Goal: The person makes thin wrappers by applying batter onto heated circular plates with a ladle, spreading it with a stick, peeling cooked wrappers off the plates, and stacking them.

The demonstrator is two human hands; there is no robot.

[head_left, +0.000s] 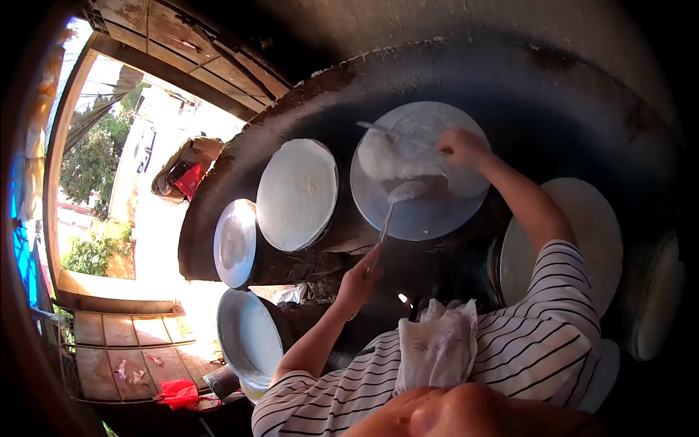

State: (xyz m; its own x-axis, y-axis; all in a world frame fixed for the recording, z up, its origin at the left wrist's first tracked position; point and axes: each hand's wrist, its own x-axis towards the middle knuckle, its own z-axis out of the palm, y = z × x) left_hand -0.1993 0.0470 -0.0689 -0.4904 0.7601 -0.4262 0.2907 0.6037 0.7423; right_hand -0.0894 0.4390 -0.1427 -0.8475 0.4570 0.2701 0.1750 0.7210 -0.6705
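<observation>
My left hand [357, 282] is closed around the handle of a ladle [408, 191]. The ladle's bowl, coated in white batter, hangs over the lower part of a round griddle [422, 222]. White batter [386, 162] covers part of the griddle's upper half in an uneven layer. Above that layer my right hand [464, 149] grips a thin, flat spreader [393, 132], which points left across the plate. Its lower edge is hard to make out against the batter.
A griddle to the left carries a round white sheet [297, 195]. Farther left is a shiny round plate [235, 242], with a metal pot [251, 339] of white liquid below it. Another pale round surface [561, 247] lies under my right arm. A dark curved wall [466, 65] rises behind.
</observation>
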